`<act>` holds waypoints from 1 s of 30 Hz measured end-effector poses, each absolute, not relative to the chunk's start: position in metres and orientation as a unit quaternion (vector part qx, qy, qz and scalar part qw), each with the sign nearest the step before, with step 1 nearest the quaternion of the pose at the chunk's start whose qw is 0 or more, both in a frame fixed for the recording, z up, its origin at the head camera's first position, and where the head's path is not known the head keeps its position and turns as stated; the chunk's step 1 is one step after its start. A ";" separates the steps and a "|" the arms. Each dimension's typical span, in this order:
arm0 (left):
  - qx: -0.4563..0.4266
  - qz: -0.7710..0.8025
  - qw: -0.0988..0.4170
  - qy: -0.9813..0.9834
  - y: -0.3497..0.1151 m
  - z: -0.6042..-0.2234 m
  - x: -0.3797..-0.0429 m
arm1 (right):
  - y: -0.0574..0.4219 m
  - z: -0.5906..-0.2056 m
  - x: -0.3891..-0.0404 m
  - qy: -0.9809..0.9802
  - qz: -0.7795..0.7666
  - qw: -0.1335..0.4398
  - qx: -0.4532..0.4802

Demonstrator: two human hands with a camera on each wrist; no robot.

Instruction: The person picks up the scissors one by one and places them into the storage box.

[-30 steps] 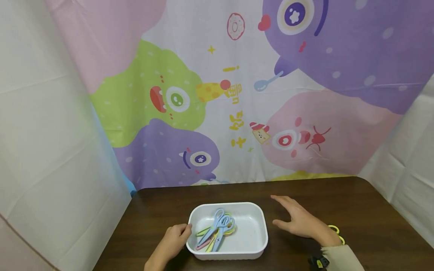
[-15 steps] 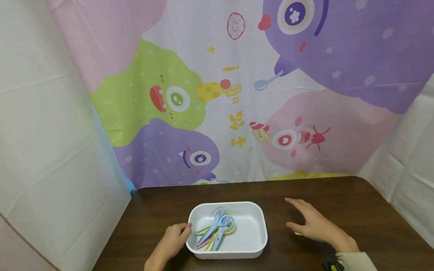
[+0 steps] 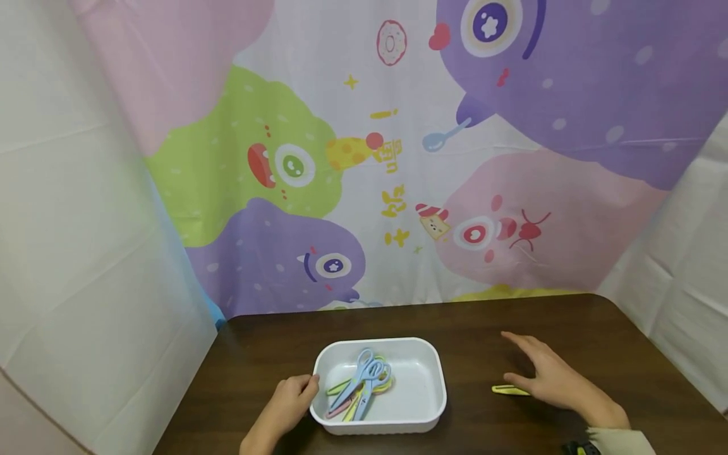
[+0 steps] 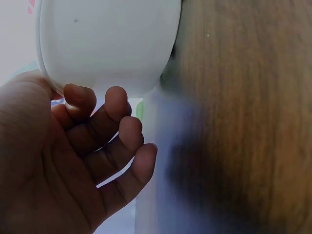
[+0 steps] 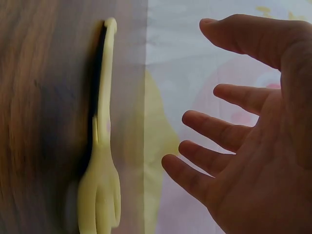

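Observation:
A white plastic tray stands on the table and holds several scissors in blue, green, yellow and pink. Two blue scissors lie on top of the pile in its left half. At the tray's left rim, my left hand pinches the edge between thumb and index finger; in the left wrist view the other fingers are loosely curled beside the tray wall. Off to the right, my right hand hovers with fingers spread, holding nothing. Below it lies a pair of yellow scissors, partly hidden by the hand in the head view.
The dark wooden table reaches back to a printed cloth with cartoon monsters. White fabric hangs on both sides. A light sleeve and a black wrist strap are on the right arm.
My right hand has moved to the right, away from the tray and over the yellow scissors, whose blade end now shows at its left. The left hand stays on the tray rim.

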State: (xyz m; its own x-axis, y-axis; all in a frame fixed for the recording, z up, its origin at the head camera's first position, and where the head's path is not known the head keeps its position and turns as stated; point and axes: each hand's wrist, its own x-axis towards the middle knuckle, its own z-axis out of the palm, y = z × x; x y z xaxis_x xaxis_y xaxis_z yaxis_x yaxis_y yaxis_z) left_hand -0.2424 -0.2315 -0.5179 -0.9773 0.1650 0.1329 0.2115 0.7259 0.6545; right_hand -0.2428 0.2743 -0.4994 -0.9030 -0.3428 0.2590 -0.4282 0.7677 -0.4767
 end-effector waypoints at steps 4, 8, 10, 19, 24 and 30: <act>-0.103 -0.357 0.032 -0.928 -0.231 -0.518 -0.243 | 0.283 -0.499 -0.240 -0.938 0.273 0.081 0.198; -0.099 -0.354 0.032 -0.929 -0.231 -0.518 -0.242 | 0.293 -0.501 -0.237 -0.939 0.269 0.089 0.195; -0.096 -0.357 0.032 -0.929 -0.231 -0.518 -0.242 | 0.297 -0.501 -0.235 -0.940 0.266 0.090 0.193; -0.094 -0.365 0.035 -0.926 -0.230 -0.519 -0.239 | 0.316 -0.506 -0.231 -0.943 0.250 0.105 0.191; -0.097 -0.365 0.034 -0.925 -0.230 -0.518 -0.241 | 0.324 -0.511 -0.228 -0.944 0.247 0.106 0.190; -0.095 -0.363 0.031 -0.926 -0.231 -0.517 -0.242 | 0.334 -0.514 -0.228 -0.948 0.249 0.078 0.183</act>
State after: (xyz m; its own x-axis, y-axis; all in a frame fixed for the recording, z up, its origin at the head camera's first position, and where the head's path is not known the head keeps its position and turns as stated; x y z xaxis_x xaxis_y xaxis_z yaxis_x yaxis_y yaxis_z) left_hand -0.2417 -0.2308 -0.5175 -0.9802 0.1529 0.1261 0.1978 0.7183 0.6670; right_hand -0.2278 0.3344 -0.5145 -0.9206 -0.3082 0.2398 -0.3862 0.8094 -0.4424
